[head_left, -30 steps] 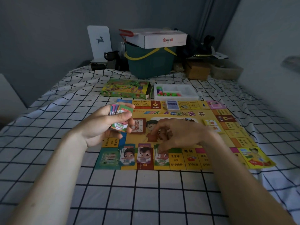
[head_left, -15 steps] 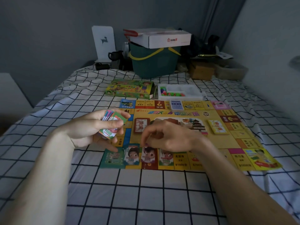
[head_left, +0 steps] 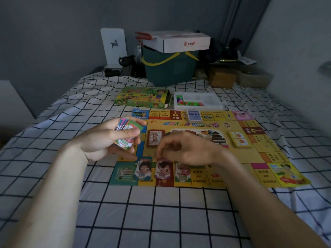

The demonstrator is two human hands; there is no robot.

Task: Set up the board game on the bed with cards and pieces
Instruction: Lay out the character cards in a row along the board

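Left hand (head_left: 109, 138) gripping a fanned stack of play-money cards (head_left: 128, 134); right hand (head_left: 186, 149) pinching the purple 500 card (head_left: 163, 170) on the game board (head_left: 250, 158).

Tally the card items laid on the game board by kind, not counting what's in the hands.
Money notes along the near edge: 3 (100, 500, 1000)
Card decks on the board: 3 (red, blue, yellow)
Total: 6
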